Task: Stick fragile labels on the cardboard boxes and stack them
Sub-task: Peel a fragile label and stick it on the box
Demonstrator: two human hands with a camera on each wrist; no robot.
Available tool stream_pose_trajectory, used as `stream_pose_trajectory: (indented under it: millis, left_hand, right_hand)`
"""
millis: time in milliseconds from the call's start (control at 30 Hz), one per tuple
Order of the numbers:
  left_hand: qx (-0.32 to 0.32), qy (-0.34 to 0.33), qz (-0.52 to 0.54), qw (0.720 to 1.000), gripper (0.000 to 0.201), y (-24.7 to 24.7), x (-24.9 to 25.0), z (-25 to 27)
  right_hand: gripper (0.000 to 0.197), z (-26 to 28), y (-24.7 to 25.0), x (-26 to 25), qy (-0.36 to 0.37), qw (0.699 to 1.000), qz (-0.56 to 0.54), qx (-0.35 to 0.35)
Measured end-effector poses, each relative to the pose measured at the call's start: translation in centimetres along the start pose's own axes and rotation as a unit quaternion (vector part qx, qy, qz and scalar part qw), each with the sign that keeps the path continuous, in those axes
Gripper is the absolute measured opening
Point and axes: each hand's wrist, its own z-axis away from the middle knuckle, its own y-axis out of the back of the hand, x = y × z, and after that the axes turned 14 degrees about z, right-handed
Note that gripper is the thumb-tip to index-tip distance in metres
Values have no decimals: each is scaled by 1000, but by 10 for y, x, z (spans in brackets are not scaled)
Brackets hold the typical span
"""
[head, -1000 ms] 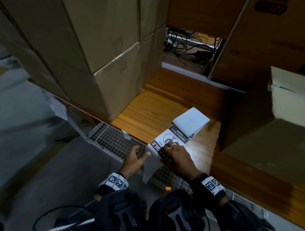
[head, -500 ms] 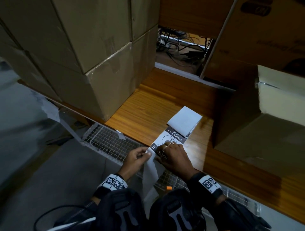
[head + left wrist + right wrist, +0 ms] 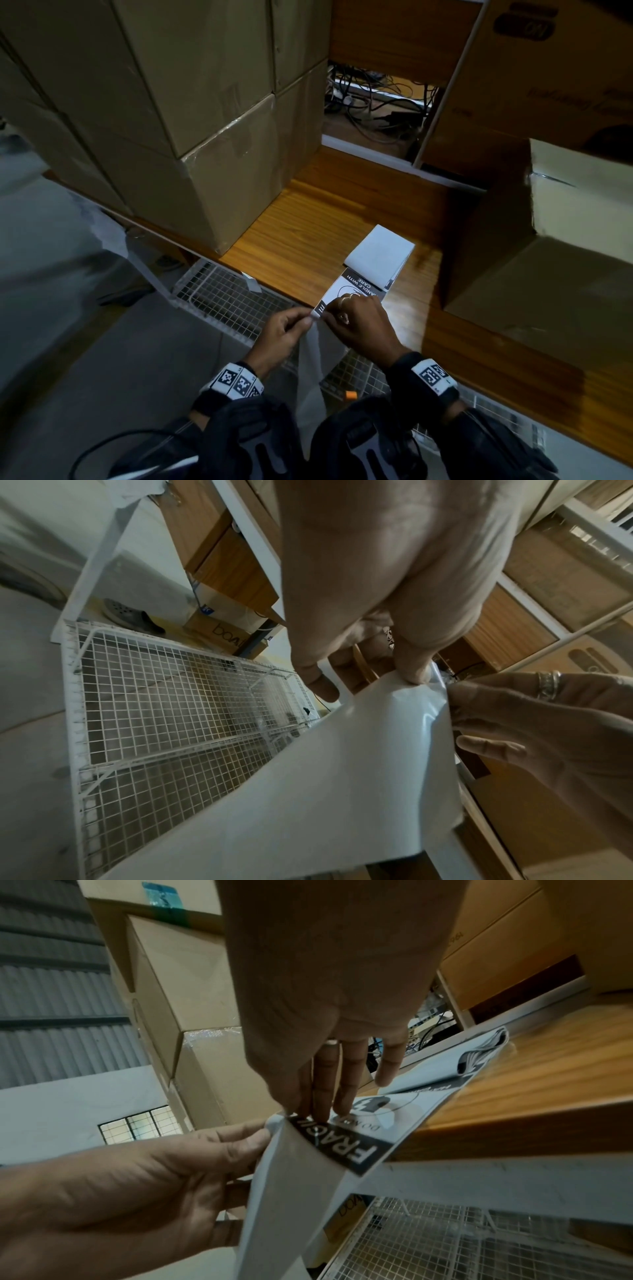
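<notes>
A black-and-white fragile label (image 3: 349,289) lies at the near edge of the wooden table (image 3: 308,233), joined to a folded white stack of labels (image 3: 380,255). My right hand (image 3: 329,313) pinches the label's near corner, fingers lying on the printed face (image 3: 359,1150). My left hand (image 3: 310,318) pinches the white backing paper (image 3: 310,363), which hangs down off the table edge. The left wrist view shows its glossy side (image 3: 342,777) under my left hand (image 3: 369,681). Stacked cardboard boxes (image 3: 205,137) stand at the left, another cardboard box (image 3: 548,267) at the right.
A white wire basket (image 3: 222,301) sits below the table's front edge, under my hands. Tangled cables (image 3: 376,102) lie behind the table between the boxes. A tall box (image 3: 548,85) stands at the back right. Grey floor (image 3: 68,308) is at the left.
My left hand has closed in on the right hand and taken hold of the backing paper. The strip now hangs further down off the table edge. The right hand stays on the label.
</notes>
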Motion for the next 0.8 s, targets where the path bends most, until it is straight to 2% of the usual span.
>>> stream_pose_trajectory:
  millis: [167, 400, 533, 700, 800]
  left_hand:
    - [-6, -3, -23, 1000, 21, -1, 2, 1]
    - [-4, -23, -53, 998, 22, -1, 5, 1]
    - [43, -21, -55, 997, 20, 6, -4, 0]
    - [74, 18, -65, 995, 15, 13, -7, -1]
    - [95, 28, -83, 992, 16, 13, -6, -2]
  right_hand:
    - [30, 1, 2, -2, 9, 1000, 11, 1]
    - [39, 3, 6, -4, -16, 1000, 16, 17]
    - [29, 0, 14, 6, -84, 993, -63, 48]
    - [14, -6, 37, 37, -183, 970, -129, 96]
    - [19, -8, 51, 57, -236, 957, -127, 112]
